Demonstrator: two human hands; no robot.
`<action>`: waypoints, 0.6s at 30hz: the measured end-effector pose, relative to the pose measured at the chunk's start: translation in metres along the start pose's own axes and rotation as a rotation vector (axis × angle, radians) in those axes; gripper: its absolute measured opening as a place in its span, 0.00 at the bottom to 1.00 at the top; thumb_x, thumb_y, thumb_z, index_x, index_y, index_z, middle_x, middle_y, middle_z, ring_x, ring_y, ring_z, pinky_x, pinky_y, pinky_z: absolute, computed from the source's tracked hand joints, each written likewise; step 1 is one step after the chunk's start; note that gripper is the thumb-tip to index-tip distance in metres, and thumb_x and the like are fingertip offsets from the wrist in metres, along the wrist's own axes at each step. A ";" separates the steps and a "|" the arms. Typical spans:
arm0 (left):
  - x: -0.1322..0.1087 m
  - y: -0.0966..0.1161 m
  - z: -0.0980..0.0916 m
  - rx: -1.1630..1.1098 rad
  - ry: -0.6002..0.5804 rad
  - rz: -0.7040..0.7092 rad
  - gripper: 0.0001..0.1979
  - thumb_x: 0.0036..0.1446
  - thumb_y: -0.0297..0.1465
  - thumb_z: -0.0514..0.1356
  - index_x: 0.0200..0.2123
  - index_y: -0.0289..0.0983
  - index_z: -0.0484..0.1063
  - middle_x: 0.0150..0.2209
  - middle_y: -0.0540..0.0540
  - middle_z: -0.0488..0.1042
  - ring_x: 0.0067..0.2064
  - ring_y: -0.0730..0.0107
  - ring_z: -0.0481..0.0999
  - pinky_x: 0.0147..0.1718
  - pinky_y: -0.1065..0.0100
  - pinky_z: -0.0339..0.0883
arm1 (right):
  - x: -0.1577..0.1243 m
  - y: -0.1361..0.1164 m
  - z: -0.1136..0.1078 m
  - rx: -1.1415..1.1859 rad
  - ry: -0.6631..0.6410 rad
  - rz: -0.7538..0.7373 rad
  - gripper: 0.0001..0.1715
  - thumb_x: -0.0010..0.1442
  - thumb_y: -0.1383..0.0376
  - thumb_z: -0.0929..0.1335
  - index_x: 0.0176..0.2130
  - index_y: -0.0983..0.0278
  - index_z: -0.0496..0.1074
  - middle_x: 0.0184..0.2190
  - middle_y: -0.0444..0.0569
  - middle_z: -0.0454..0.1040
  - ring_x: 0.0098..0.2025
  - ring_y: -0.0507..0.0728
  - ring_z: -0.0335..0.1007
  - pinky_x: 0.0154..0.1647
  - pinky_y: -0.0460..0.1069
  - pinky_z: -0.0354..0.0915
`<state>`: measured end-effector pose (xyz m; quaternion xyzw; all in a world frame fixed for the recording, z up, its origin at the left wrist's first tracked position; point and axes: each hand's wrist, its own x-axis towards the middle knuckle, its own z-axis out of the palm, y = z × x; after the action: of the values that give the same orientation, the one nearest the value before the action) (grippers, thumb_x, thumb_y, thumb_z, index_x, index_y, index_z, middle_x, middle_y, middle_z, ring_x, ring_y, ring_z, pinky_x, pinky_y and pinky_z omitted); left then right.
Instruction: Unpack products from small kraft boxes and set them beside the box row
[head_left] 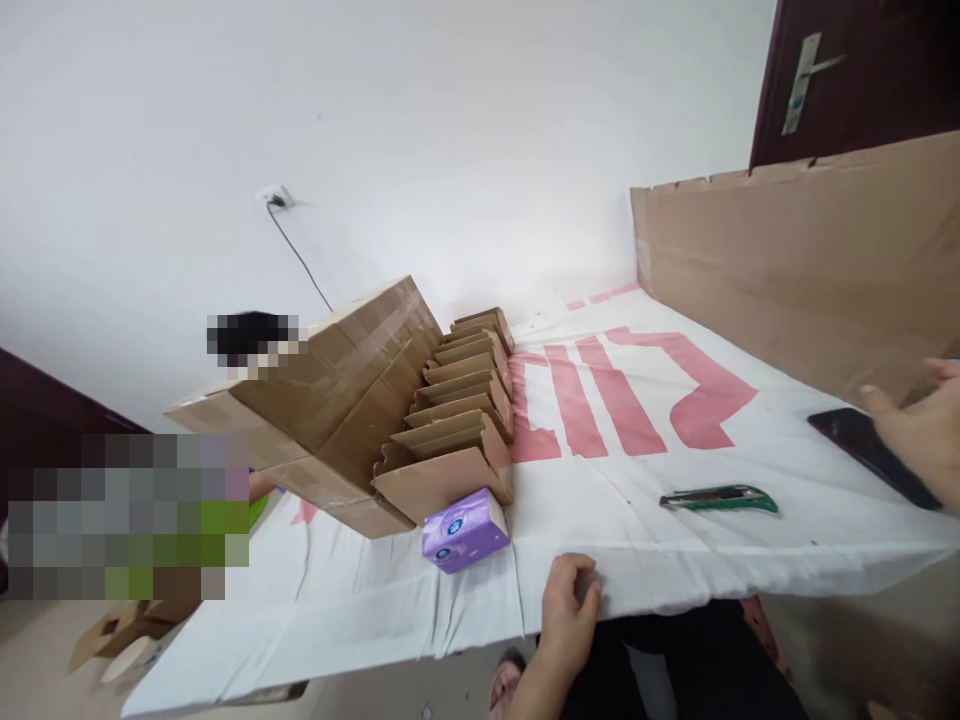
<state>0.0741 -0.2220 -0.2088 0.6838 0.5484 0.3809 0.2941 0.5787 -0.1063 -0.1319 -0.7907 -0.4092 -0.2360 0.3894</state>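
My left hand (570, 612) rests at the front edge of the cloth-covered table (600, 520), its fingers loosely curved and the thumb apart, with nothing visible in it. At the right border my right hand (916, 432) is blurred and partly cut off, above a dark phone (862, 450). A brownish smear lies between its thumb and finger; whether that is a held thing or the cardboard behind, I cannot tell. Between my hands lies a green utility knife (720, 498). Left of my left hand sits a purple tissue pack (465, 532), against a row of upright folded cardboard pieces (450, 470).
Large cardboard sheets (322, 390) stand as a slanted divider at left, with another person partly behind them. A tall cardboard panel (787, 230) borders the table's right side. A cable (300, 258) runs from a wall socket (274, 197). Cardboard (127, 630) lies at lower left.
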 end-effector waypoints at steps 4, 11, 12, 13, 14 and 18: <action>0.000 -0.005 -0.022 0.102 0.262 0.017 0.11 0.56 0.31 0.57 0.44 0.39 0.71 0.50 0.38 0.69 0.54 0.54 0.68 0.54 0.51 0.63 | -0.051 -0.051 -0.016 0.319 -0.247 -0.115 0.19 0.57 0.64 0.70 0.48 0.66 0.70 0.44 0.67 0.73 0.46 0.64 0.68 0.43 0.57 0.61; 0.008 -0.026 -0.085 0.578 0.697 -0.046 0.22 0.57 0.42 0.59 0.54 0.45 0.71 0.69 0.40 0.49 0.70 0.36 0.42 0.62 0.36 0.44 | -0.161 -0.120 -0.048 0.841 -0.847 -0.565 0.06 0.62 0.62 0.64 0.35 0.57 0.72 0.36 0.54 0.75 0.40 0.62 0.72 0.42 0.56 0.68; 0.010 -0.032 -0.092 0.579 0.693 -0.086 0.25 0.56 0.44 0.60 0.56 0.46 0.69 0.70 0.41 0.46 0.70 0.35 0.40 0.61 0.34 0.45 | -0.174 -0.129 -0.053 0.880 -0.924 -0.633 0.07 0.62 0.64 0.64 0.35 0.57 0.72 0.35 0.53 0.75 0.39 0.61 0.73 0.42 0.55 0.69; 0.011 -0.039 -0.097 0.573 0.687 -0.113 0.27 0.55 0.45 0.60 0.57 0.45 0.67 0.70 0.40 0.44 0.70 0.34 0.40 0.61 0.34 0.46 | -0.185 -0.137 -0.058 0.912 -0.999 -0.688 0.07 0.62 0.65 0.63 0.36 0.57 0.72 0.35 0.53 0.75 0.39 0.60 0.73 0.41 0.55 0.69; 0.011 -0.046 -0.101 0.567 0.684 -0.127 0.30 0.54 0.46 0.60 0.59 0.44 0.66 0.70 0.38 0.42 0.70 0.34 0.40 0.61 0.34 0.46 | -0.195 -0.144 -0.062 0.938 -1.061 -0.722 0.08 0.62 0.66 0.63 0.36 0.57 0.72 0.34 0.52 0.75 0.38 0.60 0.72 0.40 0.54 0.69; 0.015 -0.065 -0.108 0.555 0.701 -0.154 0.34 0.53 0.48 0.60 0.59 0.38 0.63 0.70 0.33 0.38 0.70 0.36 0.41 0.63 0.38 0.46 | -0.220 -0.164 -0.069 0.967 -1.233 -0.715 0.10 0.60 0.71 0.62 0.34 0.58 0.71 0.32 0.51 0.74 0.34 0.58 0.72 0.37 0.52 0.70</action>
<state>-0.0498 -0.1948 -0.2010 0.5240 0.7454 0.4050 -0.0762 0.3172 -0.2049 -0.1742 -0.3486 -0.8276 0.3274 0.2940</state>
